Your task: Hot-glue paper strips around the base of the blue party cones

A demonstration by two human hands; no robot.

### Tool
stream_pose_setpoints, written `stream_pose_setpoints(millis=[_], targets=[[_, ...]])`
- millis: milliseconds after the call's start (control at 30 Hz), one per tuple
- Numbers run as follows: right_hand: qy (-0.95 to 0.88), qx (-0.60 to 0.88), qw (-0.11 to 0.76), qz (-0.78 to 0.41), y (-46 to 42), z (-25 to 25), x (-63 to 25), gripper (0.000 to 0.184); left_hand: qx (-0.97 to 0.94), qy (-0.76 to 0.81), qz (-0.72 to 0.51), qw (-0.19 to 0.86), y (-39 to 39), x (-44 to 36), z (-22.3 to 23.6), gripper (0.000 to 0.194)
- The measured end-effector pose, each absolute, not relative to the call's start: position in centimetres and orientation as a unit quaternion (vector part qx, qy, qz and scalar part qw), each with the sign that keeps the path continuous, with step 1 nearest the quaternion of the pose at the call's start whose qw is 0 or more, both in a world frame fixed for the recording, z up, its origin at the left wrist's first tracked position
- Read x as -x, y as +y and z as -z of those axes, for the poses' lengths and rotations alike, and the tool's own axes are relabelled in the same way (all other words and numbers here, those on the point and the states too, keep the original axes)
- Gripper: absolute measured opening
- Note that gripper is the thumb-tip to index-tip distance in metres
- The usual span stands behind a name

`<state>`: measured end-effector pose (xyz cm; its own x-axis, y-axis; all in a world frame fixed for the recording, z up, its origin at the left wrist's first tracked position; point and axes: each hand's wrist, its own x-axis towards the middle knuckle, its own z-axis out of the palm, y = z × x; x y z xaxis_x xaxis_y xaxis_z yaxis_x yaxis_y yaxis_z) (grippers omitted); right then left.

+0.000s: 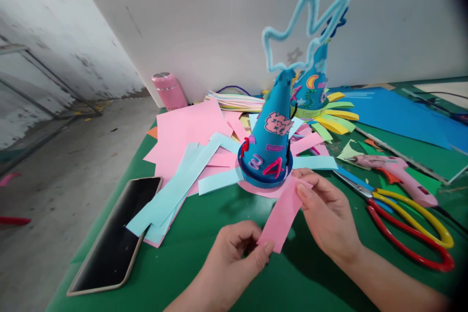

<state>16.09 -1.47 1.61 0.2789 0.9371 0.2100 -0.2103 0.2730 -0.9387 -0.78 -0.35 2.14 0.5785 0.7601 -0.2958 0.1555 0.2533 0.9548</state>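
Observation:
A short pink paper strip point(282, 214) is stretched between my two hands. Its lower end is pinched by my left hand point(239, 253), its upper end by my right hand point(325, 212). Just beyond stands a blue paper cone hat point(268, 148) with pink and purple cut-outs and a light-blue fuzzy star point(288, 34) on top. Light-blue strips point(221, 180) and pink strips fan out around its base. My right fingers are close to the rim, but I cannot tell whether they touch it.
Loose light-blue strips point(179, 190) overlap a phone point(115, 234) on the left. Pink sheets point(190, 126), a pink bottle point(169, 91) and a second decorated cone point(310, 83) stand behind. Scissors point(405, 224) and a pink glue gun point(395, 168) lie right, near blue sheets point(398, 112).

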Motion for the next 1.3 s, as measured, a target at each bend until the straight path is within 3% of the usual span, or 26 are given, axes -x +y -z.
stream_pose_setpoints(millis=[133, 300, 600, 1300], targets=[[-0.495, 0.455, 0.537, -0.51, -2.0, -1.8, -15.5, 0.026, -0.543, 0.438, -0.319, 0.642, -0.1, 1.2, -2.1, 0.021], [-0.612, 0.501, 0.425, -0.441, -2.3, -1.9, -14.1, 0.013, -0.522, 0.452, -0.377, 0.617, 0.0, 1.3, -2.0, 0.017], [-0.64, 0.517, 0.431, -0.372, -2.3, -1.6, -14.0, 0.009, -0.591, 0.445, -0.37, 0.563, -0.1, 1.2, -1.9, 0.014], [-0.653, 0.5, 0.413, -0.392, -1.9, -1.7, -14.3, 0.015, -0.629, 0.456, -0.358, 0.519, -0.5, 1.4, -2.3, 0.014]])
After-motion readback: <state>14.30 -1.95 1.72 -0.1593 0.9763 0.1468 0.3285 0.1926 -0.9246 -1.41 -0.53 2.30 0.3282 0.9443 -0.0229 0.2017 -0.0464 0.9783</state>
